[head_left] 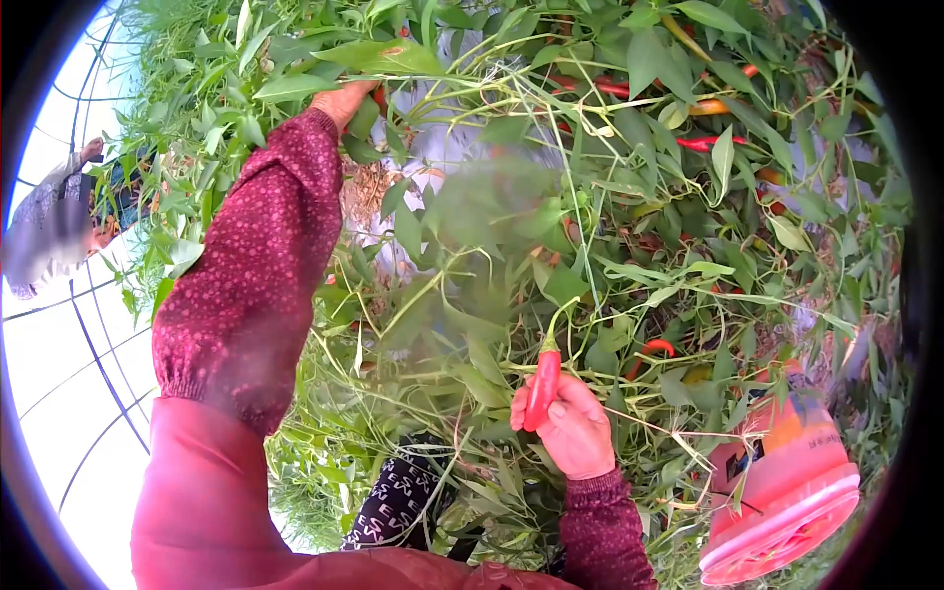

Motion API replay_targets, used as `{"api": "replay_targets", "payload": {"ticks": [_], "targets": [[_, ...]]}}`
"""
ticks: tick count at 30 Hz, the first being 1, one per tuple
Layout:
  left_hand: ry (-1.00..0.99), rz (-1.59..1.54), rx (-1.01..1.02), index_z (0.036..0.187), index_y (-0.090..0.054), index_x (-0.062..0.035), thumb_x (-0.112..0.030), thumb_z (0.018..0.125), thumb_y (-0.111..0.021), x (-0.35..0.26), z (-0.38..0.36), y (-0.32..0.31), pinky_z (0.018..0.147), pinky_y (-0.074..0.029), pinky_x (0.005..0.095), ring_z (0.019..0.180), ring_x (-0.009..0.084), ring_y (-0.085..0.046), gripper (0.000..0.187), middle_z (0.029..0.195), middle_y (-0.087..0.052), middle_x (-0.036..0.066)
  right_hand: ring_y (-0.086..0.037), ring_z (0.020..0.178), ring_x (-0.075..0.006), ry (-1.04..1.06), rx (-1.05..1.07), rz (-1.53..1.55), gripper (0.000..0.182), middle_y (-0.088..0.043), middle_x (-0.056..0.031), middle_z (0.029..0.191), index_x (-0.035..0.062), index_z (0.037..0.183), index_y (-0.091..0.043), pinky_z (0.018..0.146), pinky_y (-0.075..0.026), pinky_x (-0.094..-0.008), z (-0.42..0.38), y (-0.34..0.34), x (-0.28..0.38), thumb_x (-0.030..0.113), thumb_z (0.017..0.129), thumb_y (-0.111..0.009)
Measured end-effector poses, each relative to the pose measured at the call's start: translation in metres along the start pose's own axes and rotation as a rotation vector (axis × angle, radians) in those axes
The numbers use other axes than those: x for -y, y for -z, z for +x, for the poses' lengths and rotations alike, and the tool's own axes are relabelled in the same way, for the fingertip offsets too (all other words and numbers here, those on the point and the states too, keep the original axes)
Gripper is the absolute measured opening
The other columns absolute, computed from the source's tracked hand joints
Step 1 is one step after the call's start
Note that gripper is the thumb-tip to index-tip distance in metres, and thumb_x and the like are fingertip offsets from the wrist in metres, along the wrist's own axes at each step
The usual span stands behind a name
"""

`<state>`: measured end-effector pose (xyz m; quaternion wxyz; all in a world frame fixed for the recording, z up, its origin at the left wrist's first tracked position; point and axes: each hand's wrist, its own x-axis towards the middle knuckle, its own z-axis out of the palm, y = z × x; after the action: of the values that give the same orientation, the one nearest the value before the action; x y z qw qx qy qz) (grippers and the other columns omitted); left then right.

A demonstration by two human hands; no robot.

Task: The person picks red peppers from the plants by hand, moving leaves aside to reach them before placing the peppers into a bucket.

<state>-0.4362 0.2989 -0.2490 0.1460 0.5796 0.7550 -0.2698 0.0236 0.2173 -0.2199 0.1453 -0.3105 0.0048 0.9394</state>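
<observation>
A red chili pepper (543,391) with a green curved stem is pinched between the thumb and fingers of my right hand (570,423), low in the middle of the view. Its stem points up among the pepper plants. My left arm, in a dark red spotted sleeve, stretches up to the foliage at the top. Only the back of my left hand (342,102) shows there; leaves cover its fingers, and a bit of red fruit shows beside it.
A red bucket (777,492) stands tilted at the lower right. More red peppers (710,144) and orange ones hang among dense leaves on the right. My patterned trouser leg (398,497) is below. Another person (54,221) is at the far left.
</observation>
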Motion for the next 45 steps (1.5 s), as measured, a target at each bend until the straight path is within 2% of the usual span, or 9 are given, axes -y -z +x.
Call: {"api": "replay_targets", "payload": {"ticks": [2, 6, 9, 13, 27, 31, 39, 41, 45], "targets": [[0.782, -1.196, 0.152, 0.114, -0.054, -0.0080, -0.035, 0.081, -0.053, -0.010, -0.005, 0.027, 0.088, -0.042, 0.0295, 0.100, 0.0240, -0.054, 0.042, 0.113, -0.056, 0.013, -0.058, 0.089, -0.0260, -0.041, -0.013, 0.009, 0.035, -0.057, -0.0176, 0.100, -0.0034, 0.116, -0.046, 0.077, -0.047, -0.0384, 0.000, -0.001, 0.002, 0.012, 0.085, -0.051], [0.580, -1.142, 0.036, 0.115, -0.051, -0.0120, -0.040, 0.072, -0.063, 0.002, -0.011, 0.044, 0.089, -0.041, 0.0340, 0.094, 0.0205, -0.057, 0.053, 0.108, -0.057, 0.012, -0.058, 0.090, -0.0266, -0.058, -0.021, 0.022, 0.035, -0.057, -0.0182, 0.101, -0.0047, 0.116, -0.046, 0.078, -0.047, -0.0388, -0.001, -0.002, 0.006, 0.011, 0.085, -0.051], [0.532, -0.847, 0.105, 0.088, -0.061, -0.0048, -0.036, 0.073, -0.062, 0.009, -0.012, 0.057, 0.077, -0.044, 0.0302, 0.071, 0.0158, -0.056, 0.035, 0.077, -0.060, 0.005, -0.058, 0.090, -0.0272, -0.060, -0.014, 0.043, 0.036, -0.057, -0.0184, 0.101, -0.0041, 0.117, -0.046, 0.078, -0.047, -0.0391, -0.003, -0.002, 0.008, 0.009, 0.084, -0.051], [0.578, -1.136, 0.126, 0.081, -0.059, -0.0026, -0.021, 0.077, -0.060, 0.022, -0.018, 0.081, 0.068, -0.048, 0.0292, 0.070, 0.0142, -0.057, 0.019, 0.073, -0.060, 0.006, -0.058, 0.087, -0.0274, -0.078, -0.015, 0.064, 0.038, -0.057, -0.0186, 0.100, -0.0044, 0.118, -0.046, 0.075, -0.048, -0.0384, -0.004, 0.001, 0.006, 0.010, 0.084, -0.051], [0.690, -1.844, 0.196, 0.105, -0.052, -0.0038, -0.017, 0.085, -0.061, -0.050, -0.142, 0.121, 0.062, -0.044, 0.0246, 0.062, 0.0110, -0.049, 0.026, 0.067, -0.051, 0.000, -0.053, 0.075, -0.0178, -0.067, 0.180, 0.338, 0.043, -0.056, -0.0109, 0.090, -0.0047, 0.125, -0.040, 0.065, -0.042, -0.0290, -0.003, 0.005, 0.008, 0.018, 0.089, -0.047], [0.526, -1.710, 0.102, 0.130, -0.032, -0.0036, -0.009, 0.083, -0.062, -0.133, -0.186, 0.131, 0.053, -0.043, 0.0243, 0.057, 0.0118, -0.052, 0.056, 0.067, -0.053, 0.001, -0.057, 0.083, -0.0236, -0.083, 0.205, 0.393, 0.043, -0.057, -0.0135, 0.095, -0.0018, 0.123, -0.041, 0.071, -0.046, -0.0337, -0.002, 0.009, 0.007, 0.015, 0.085, -0.052], [0.209, -1.601, 0.577, 0.120, -0.045, -0.0064, -0.011, 0.085, -0.060, -0.248, -0.184, 0.109, 0.054, -0.042, 0.0209, 0.062, 0.0065, -0.052, 0.039, 0.070, -0.057, 0.000, -0.044, 0.117, -0.0212, -0.036, 0.119, 0.128, 0.054, -0.050, -0.0109, 0.118, 0.0021, 0.127, -0.035, 0.098, -0.038, -0.0351, -0.009, -0.004, 0.008, 0.016, 0.080, -0.059], [0.005, -1.520, 0.367, 0.109, -0.051, -0.0053, -0.009, 0.086, -0.058, -0.268, -0.176, 0.086, 0.060, -0.043, 0.0205, 0.069, 0.0044, -0.051, 0.024, 0.075, -0.057, 0.000, -0.050, 0.107, -0.0209, -0.008, 0.115, 0.127, 0.055, -0.052, -0.0091, 0.113, 0.0030, 0.127, -0.036, 0.088, -0.043, -0.0335, -0.012, -0.008, 0.013, 0.015, 0.079, -0.061], [-0.171, -1.309, 0.545, 0.099, -0.057, -0.0028, -0.017, 0.087, -0.058, -0.276, -0.158, 0.086, 0.068, -0.044, 0.0210, 0.076, 0.0045, -0.051, 0.018, 0.080, -0.058, -0.001, -0.060, 0.084, -0.0213, -0.022, 0.136, 0.198, 0.053, -0.058, -0.0112, 0.098, 0.0035, 0.123, -0.040, 0.071, -0.051, -0.0311, -0.008, -0.003, 0.010, 0.011, 0.077, -0.064]]}}
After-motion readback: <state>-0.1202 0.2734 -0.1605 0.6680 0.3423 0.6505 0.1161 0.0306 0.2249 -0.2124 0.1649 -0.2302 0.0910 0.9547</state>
